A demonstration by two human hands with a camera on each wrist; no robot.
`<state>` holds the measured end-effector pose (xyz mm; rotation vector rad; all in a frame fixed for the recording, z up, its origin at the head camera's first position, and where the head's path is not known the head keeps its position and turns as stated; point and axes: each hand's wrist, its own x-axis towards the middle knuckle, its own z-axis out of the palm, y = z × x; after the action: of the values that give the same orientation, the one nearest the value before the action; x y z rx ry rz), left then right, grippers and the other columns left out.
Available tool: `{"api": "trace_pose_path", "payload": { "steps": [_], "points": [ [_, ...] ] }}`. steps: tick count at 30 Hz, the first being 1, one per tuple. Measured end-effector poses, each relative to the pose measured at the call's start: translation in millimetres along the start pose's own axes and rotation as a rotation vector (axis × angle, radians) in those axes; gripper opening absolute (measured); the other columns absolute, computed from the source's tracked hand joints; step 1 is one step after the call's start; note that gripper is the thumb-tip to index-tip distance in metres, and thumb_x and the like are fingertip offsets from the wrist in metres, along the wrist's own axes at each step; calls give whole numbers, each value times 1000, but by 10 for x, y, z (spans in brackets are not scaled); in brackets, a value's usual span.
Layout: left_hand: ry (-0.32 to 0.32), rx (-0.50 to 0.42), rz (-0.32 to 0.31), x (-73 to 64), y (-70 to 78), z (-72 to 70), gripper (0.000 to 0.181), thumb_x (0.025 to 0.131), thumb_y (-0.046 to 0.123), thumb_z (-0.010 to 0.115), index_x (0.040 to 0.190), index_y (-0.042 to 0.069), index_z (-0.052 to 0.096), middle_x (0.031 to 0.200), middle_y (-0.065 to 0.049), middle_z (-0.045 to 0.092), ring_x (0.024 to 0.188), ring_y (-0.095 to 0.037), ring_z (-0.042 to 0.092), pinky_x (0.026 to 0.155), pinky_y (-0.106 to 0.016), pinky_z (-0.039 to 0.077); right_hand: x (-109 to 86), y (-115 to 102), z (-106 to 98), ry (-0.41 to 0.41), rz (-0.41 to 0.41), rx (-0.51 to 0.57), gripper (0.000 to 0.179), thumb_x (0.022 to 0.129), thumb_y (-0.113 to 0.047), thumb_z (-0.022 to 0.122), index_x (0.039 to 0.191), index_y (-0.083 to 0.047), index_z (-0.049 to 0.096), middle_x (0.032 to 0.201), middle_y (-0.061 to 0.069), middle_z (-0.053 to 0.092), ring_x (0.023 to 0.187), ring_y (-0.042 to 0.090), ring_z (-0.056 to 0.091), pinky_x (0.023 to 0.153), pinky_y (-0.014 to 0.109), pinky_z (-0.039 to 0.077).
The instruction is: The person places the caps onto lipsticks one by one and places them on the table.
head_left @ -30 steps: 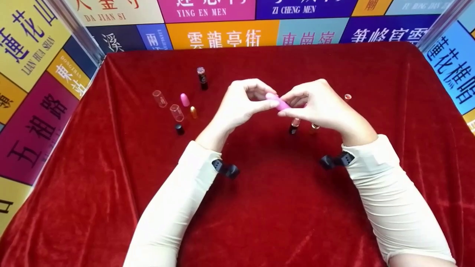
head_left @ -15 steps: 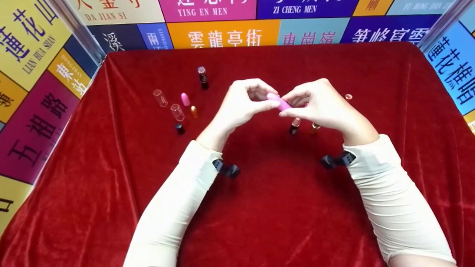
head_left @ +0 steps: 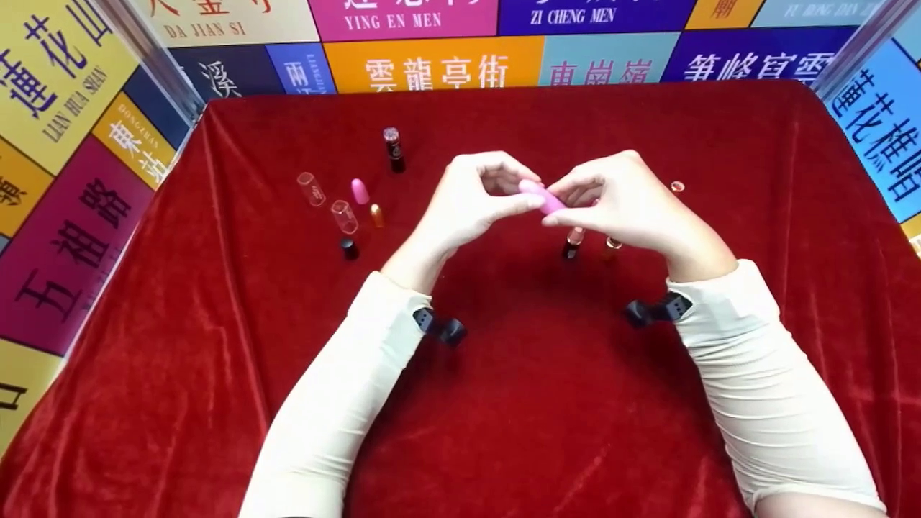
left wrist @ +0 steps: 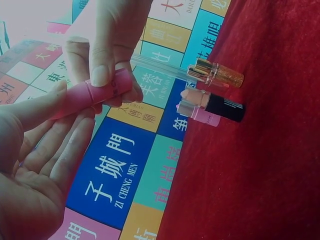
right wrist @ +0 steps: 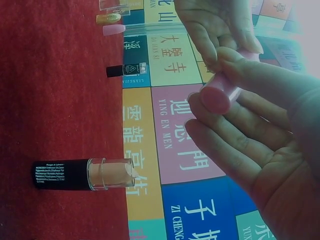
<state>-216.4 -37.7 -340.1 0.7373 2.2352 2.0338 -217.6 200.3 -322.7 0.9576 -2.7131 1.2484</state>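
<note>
Both hands meet above the far middle of the table around a pink lipstick tube (head_left: pixel 545 198). My left hand (head_left: pixel 478 191) pinches its left end between thumb and fingers, while my right hand (head_left: pixel 619 201) pinches its right end. A seam across the pink tube (left wrist: pixel 97 92) shows in the left wrist view; its two parts are together. Below the hands stand an uncapped peach lipstick (head_left: pixel 573 243) with a black base and a gold lipstick tube (head_left: pixel 612 244), partly hidden by the right hand. Another pink lipstick tube (left wrist: pixel 207 117) stands behind the peach one in the left wrist view.
Left of the hands stand clear caps (head_left: pixel 311 189), a pink cap (head_left: pixel 359 191), a gold cap (head_left: pixel 376 216) and a black cap (head_left: pixel 349 249). A black lipstick (head_left: pixel 393 151) stands farther back. Something small with a pale rim (head_left: pixel 677 187) shows beyond the right wrist. Red cloth (head_left: pixel 532 374) covers the table.
</note>
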Motion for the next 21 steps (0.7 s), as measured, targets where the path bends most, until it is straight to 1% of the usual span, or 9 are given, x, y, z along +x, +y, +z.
{"api": "trace_pose_path", "payload": {
  "steps": [10, 21],
  "points": [
    [-7, 11, -3, 4, -19, 27, 19, 87, 12, 90, 101, 4, 82, 92, -6, 80, 82, -21, 74, 76, -31, 59, -3, 19, -9, -13, 12, -9, 26, 82, -16, 95, 105, -7, 85, 94, 6, 82, 80, -1, 75, 75, 16, 59],
    [-7, 4, -19, -2, -7, 19, 18, 87, 11, 90, 101, 4, 81, 91, -6, 80, 81, -21, 74, 76, -31, 59, 2, 6, 5, -11, 23, 27, 26, 82, -16, 95, 104, -7, 85, 94, 7, 82, 78, 1, 76, 73, 17, 60]
  ]
}}
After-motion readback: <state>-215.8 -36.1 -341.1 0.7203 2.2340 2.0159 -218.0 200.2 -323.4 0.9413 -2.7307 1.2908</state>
